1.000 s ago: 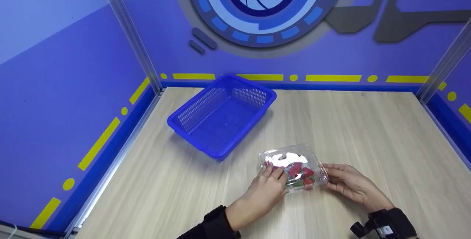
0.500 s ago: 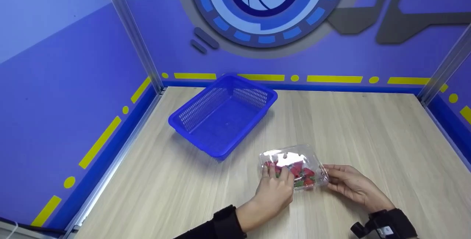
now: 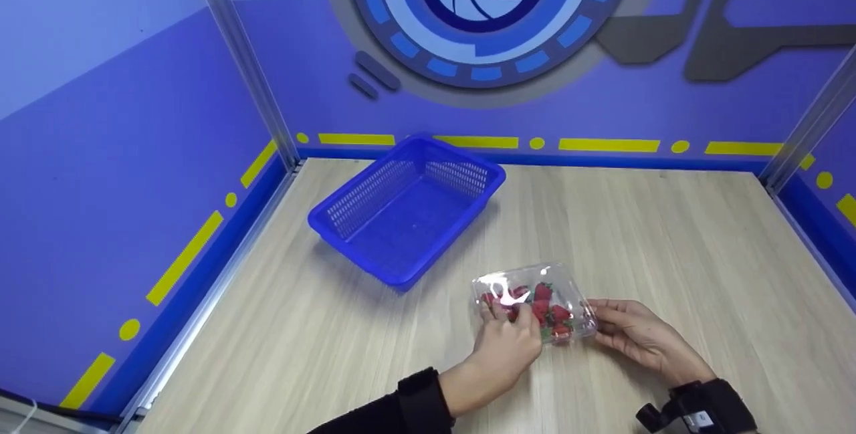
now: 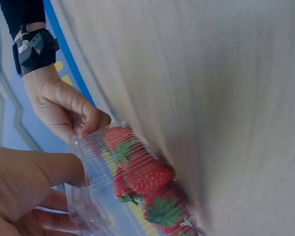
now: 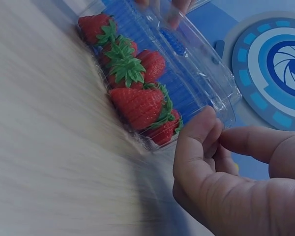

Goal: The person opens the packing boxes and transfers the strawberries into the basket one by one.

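A clear plastic clamshell box [image 3: 558, 275] of strawberries [image 3: 560, 315] lies on the wooden table. My left hand [image 3: 505, 347] is at its near-left part, fingers bent over the clear lid. In the left wrist view, the thumb [image 4: 69, 169] meets the box's clear edge, with the other fingers below it. On the other side, my right hand [image 3: 635, 334] pinches the box's right edge between thumb and fingers. The right wrist view shows red strawberries [image 5: 137, 105] with green leaves through the clear wall. Part of the lid is hidden under the left fingers.
A blue plastic basket [image 3: 401, 280] with slotted sides stands behind and left of the box, nothing in it. Blue printed panels [image 3: 602, 99] rise along the back and sides of the table [image 3: 642, 227].
My left hand has slid slightly right across the front of the box, its fingers bending more. Glare on the lid has shrunk and more strawberries show. The right hand stays at its edge.
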Motion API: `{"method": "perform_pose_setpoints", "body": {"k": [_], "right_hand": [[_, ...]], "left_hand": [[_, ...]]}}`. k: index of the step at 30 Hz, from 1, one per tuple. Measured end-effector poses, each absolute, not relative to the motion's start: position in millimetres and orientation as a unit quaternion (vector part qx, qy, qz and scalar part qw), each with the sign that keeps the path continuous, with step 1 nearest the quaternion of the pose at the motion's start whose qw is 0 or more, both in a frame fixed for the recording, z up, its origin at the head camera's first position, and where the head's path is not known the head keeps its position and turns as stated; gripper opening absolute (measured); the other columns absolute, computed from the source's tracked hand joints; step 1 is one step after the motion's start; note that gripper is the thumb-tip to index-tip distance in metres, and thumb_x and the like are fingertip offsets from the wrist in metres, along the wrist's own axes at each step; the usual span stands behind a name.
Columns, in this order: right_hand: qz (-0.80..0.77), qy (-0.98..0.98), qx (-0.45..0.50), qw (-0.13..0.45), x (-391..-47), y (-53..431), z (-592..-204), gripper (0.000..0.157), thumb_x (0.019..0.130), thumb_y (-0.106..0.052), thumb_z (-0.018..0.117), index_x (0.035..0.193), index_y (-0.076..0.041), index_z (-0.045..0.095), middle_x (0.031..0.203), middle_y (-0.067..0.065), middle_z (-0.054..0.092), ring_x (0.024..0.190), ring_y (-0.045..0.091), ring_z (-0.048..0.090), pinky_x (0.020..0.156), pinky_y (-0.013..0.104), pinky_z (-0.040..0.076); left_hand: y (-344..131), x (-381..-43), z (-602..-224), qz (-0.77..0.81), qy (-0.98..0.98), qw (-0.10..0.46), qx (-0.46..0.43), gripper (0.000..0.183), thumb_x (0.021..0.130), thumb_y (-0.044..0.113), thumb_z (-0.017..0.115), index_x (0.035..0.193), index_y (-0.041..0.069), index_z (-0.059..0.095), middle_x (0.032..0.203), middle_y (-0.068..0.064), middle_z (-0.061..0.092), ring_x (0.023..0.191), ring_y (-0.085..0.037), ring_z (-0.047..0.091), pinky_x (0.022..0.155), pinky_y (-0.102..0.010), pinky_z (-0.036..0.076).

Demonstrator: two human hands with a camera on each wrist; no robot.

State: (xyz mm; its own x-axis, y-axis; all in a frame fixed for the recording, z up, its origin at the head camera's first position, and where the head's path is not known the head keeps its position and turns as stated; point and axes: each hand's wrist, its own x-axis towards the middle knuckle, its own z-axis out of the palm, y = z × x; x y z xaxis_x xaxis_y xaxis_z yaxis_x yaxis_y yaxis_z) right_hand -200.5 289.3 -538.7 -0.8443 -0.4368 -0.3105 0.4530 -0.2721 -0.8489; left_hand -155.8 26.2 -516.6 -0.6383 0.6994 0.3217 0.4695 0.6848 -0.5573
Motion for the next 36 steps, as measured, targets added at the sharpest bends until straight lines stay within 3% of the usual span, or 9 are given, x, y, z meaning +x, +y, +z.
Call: {"method": "perform_pose_setpoints", "body": {"k": [6,16,20,24,26,30,36], "right_hand": [[-0.787,0.557,0.006,0.266,-198,287,-536,0.043,0.106,-0.005,0.053,0.138,0.020,0.039,0.111,0.012,0.070,0.101,0.015,0.069,0.084,0.024,0.059],[-0.789,0.555,0.007,0.264,-193,288,-532,0.032,0.104,-0.004,0.055,0.133,0.011,0.051,0.111,0.010,0.069,0.098,0.014,0.069,0.083,0.025,0.059],[-0.794,0.540,-0.021,0.280,-189,292,-533,0.046,0.103,0.003,0.051,0.144,0.014,0.037,0.121,0.009,0.063,0.103,0.014,0.066,0.088,0.027,0.058],[-0.795,0.531,-0.047,0.290,-185,294,-535,0.063,0.102,0.006,0.050,0.151,0.018,0.013,0.131,0.009,0.056,0.110,0.014,0.062,0.098,0.030,0.054],[-0.796,0.530,-0.053,0.287,-183,294,-535,0.067,0.101,0.007,0.051,0.151,0.019,0.008,0.133,0.011,0.054,0.115,0.015,0.060,0.103,0.032,0.052],[-0.794,0.540,-0.048,0.273,-181,289,-534,0.071,0.099,0.009,0.054,0.150,0.019,0.005,0.133,0.013,0.048,0.119,0.018,0.059,0.107,0.034,0.049],[-0.779,0.579,-0.013,0.240,-179,281,-534,0.070,0.097,0.005,0.062,0.149,0.016,0.016,0.129,0.011,0.044,0.115,0.016,0.058,0.101,0.031,0.053]], "left_hand": [[25,-160,-517,0.238,-0.861,0.286,-0.345,0.025,0.097,0.025,0.063,0.114,0.012,0.075,0.104,-0.002,0.069,0.088,-0.030,0.075,0.064,-0.040,0.063],[23,-163,-513,0.241,-0.856,0.292,-0.353,0.025,0.097,0.027,0.063,0.115,0.013,0.075,0.102,0.001,0.070,0.083,-0.026,0.076,0.051,-0.030,0.059],[21,-163,-510,0.235,-0.854,0.292,-0.361,0.022,0.096,0.025,0.064,0.111,0.015,0.076,0.094,0.003,0.068,0.071,-0.022,0.074,0.045,-0.027,0.054],[19,-164,-508,0.241,-0.849,0.289,-0.372,0.017,0.095,0.024,0.065,0.104,0.015,0.076,0.084,0.005,0.061,0.056,-0.012,0.061,0.037,-0.022,0.045],[19,-165,-508,0.242,-0.846,0.291,-0.376,0.015,0.094,0.023,0.065,0.101,0.015,0.076,0.082,0.006,0.059,0.052,-0.010,0.056,0.037,-0.022,0.044],[20,-165,-508,0.245,-0.843,0.291,-0.379,0.013,0.093,0.021,0.065,0.097,0.016,0.075,0.080,0.007,0.057,0.049,-0.008,0.050,0.037,-0.023,0.044],[21,-166,-507,0.253,-0.842,0.284,-0.383,0.013,0.093,0.023,0.066,0.098,0.016,0.075,0.082,0.006,0.058,0.048,-0.007,0.047,0.036,-0.023,0.042]]}}
